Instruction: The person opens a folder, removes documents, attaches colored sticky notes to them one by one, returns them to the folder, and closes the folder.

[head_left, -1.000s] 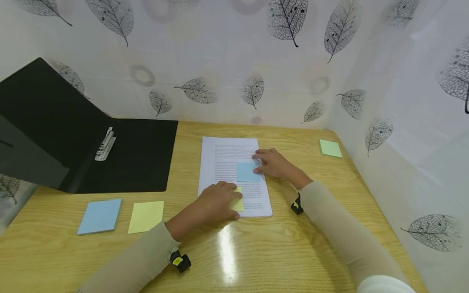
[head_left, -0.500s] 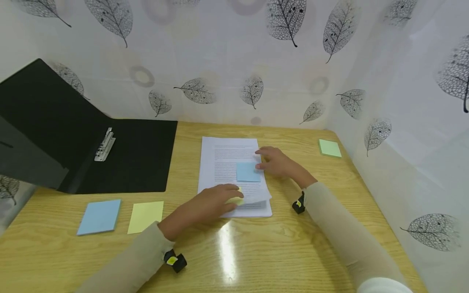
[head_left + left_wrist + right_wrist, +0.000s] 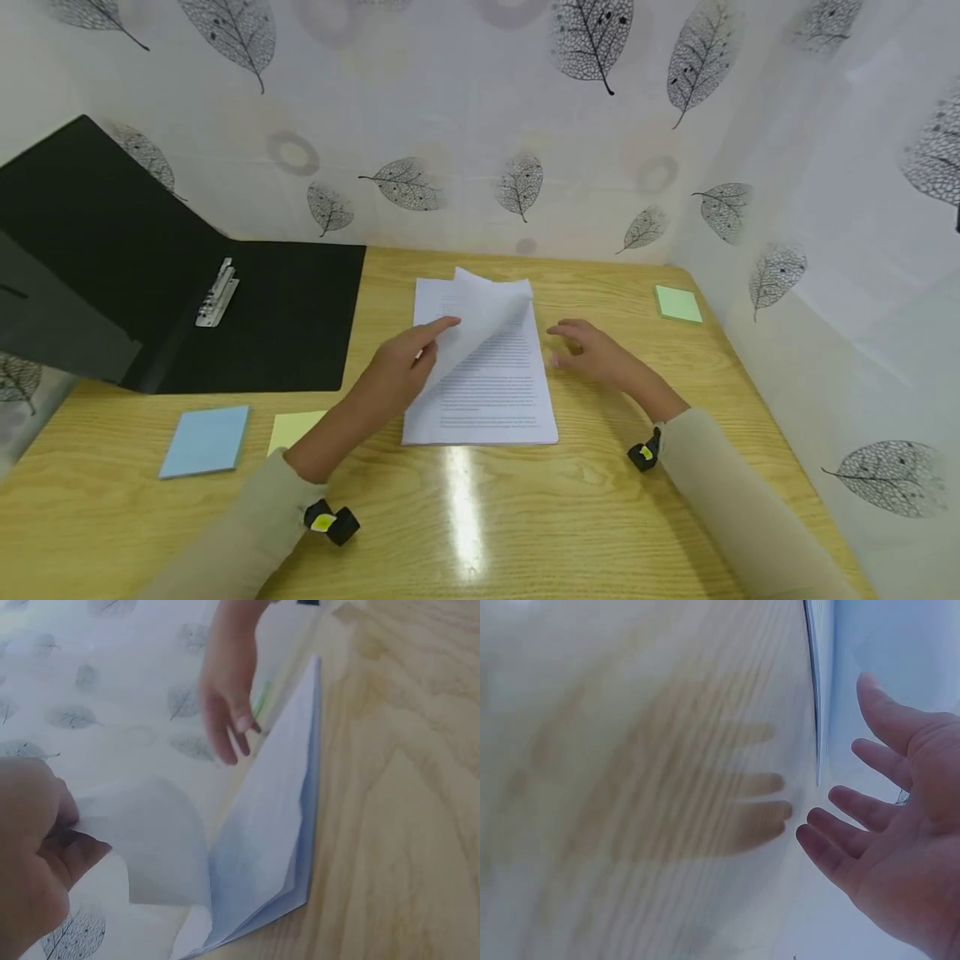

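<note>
The left hand (image 3: 390, 371) pinches one curled sheet (image 3: 477, 318) over one paper stack (image 3: 495, 404).

A pinch is formed by the left hand (image 3: 386, 375), its index finger stretched ahead of the grip and the sleeved left forearm (image 3: 232, 525) slanted behind it. Well apart, to the right of that grip, the right hand (image 3: 600, 360) is held loosely bent, fingers parted, with the right forearm (image 3: 738, 496) angled in from behind.
</note>
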`<action>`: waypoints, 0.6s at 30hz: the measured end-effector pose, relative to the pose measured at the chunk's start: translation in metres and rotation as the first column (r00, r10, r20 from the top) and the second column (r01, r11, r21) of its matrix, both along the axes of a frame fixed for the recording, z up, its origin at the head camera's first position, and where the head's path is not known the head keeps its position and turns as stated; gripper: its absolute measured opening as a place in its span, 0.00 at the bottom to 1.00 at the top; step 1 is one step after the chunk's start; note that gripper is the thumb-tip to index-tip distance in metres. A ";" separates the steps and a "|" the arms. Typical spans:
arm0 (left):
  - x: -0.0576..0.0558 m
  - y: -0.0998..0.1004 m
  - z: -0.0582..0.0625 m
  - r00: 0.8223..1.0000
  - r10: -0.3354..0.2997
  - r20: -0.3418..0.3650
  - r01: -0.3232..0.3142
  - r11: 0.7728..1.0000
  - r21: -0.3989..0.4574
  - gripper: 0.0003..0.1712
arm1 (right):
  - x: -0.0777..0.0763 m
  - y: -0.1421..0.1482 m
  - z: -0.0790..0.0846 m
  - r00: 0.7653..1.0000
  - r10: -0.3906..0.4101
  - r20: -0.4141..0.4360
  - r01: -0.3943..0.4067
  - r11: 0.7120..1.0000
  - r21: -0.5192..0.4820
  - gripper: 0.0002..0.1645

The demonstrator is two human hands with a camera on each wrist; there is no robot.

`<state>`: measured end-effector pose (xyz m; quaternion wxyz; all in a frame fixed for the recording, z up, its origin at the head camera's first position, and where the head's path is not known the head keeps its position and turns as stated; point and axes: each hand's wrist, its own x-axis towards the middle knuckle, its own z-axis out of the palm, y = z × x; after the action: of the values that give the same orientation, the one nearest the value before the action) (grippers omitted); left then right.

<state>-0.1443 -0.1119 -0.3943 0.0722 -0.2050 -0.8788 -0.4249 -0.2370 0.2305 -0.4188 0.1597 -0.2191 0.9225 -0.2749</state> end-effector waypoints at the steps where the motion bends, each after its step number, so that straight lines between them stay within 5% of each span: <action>1: -0.001 -0.005 0.001 1.000 0.022 0.014 -0.022 0.999 0.038 0.24 | 0.004 -0.002 0.001 1.000 0.015 -0.010 -0.015 1.000 -0.003 0.38; 9: -0.006 -0.047 0.008 0.968 0.181 0.174 -0.224 0.936 0.273 0.25 | 0.025 -0.019 0.001 0.989 0.144 -0.021 -0.143 0.989 0.046 0.40; 18: -0.007 -0.091 0.001 0.920 0.356 0.165 -0.390 0.879 0.276 0.28 | 0.029 -0.025 -0.002 0.971 0.220 -0.090 -0.210 0.971 0.113 0.44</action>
<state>-0.1511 -0.2024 -0.3936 0.1349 0.0055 -0.8286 -0.5433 -0.2082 0.2055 -0.4208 0.1524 -0.3231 0.9131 -0.1966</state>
